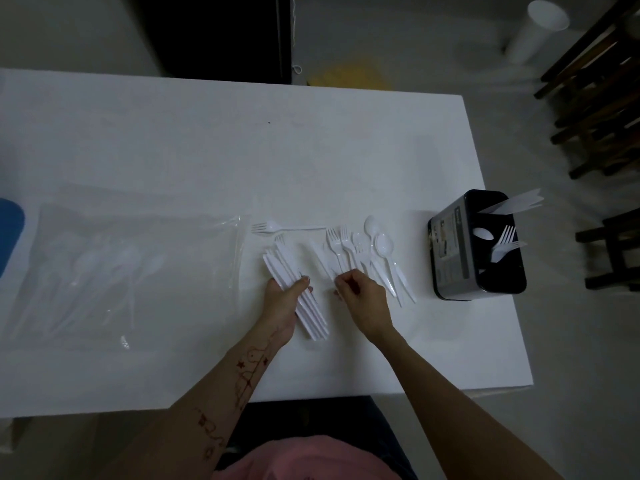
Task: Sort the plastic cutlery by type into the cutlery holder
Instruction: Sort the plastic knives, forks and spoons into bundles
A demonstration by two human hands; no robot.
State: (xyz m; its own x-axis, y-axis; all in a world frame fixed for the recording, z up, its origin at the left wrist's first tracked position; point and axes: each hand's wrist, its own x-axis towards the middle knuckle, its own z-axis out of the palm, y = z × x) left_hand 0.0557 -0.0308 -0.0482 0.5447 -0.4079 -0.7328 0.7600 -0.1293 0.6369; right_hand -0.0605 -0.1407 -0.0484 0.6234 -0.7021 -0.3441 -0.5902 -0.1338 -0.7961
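Note:
My left hand grips a bundle of white plastic knives, held flat just above the white table. Just to its right, my right hand pinches the handles of the loose forks lying in a small pile. Two spoons lie at the pile's right side. A single fork lies apart, above the knives. The black cutlery holder stands at the table's right edge, with knives, a spoon and forks standing in separate compartments.
A clear plastic bag holding more white cutlery lies on the table's left half. A blue object shows at the far left edge. Dark wooden chairs and a white cup are on the floor at the right.

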